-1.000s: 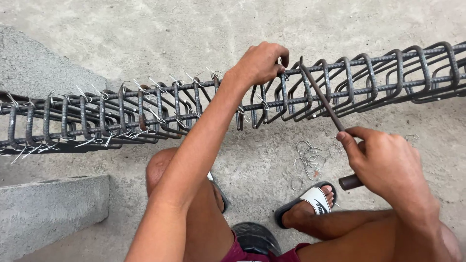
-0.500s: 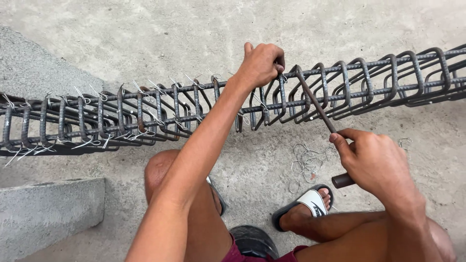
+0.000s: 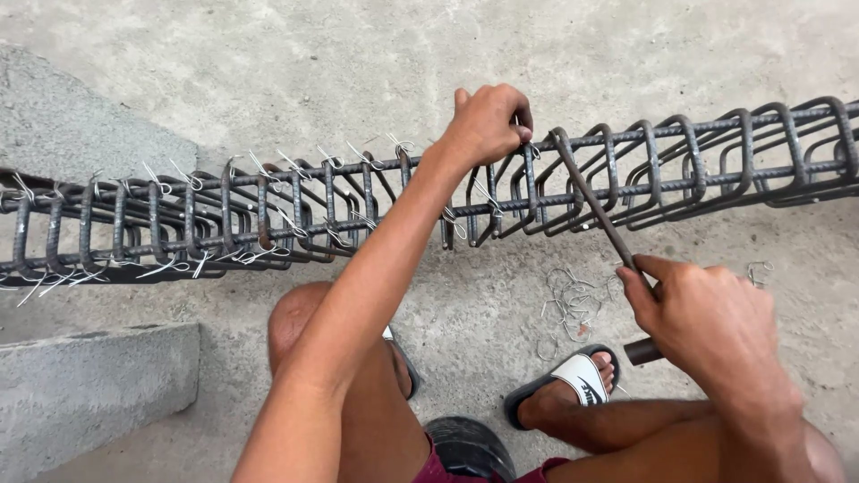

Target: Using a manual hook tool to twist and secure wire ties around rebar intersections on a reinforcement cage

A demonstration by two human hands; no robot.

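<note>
The person's left hand point(image 3: 486, 121) is closed on the top bar of the long steel cage point(image 3: 268, 210), and just to its right the right hand point(image 3: 711, 317) grips a thin hook tool point(image 3: 595, 210) whose tip touches that cage.

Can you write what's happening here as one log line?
left hand: grips rebar cage top | right hand: holds tying hook at stirrup | loose wire ties: floor

Soft even daylight, faint shadows (sharp focus)

Concrete floor point(image 3: 268, 72) — loose wire ties point(image 3: 568, 300), concrete block point(image 3: 89, 394)
</note>
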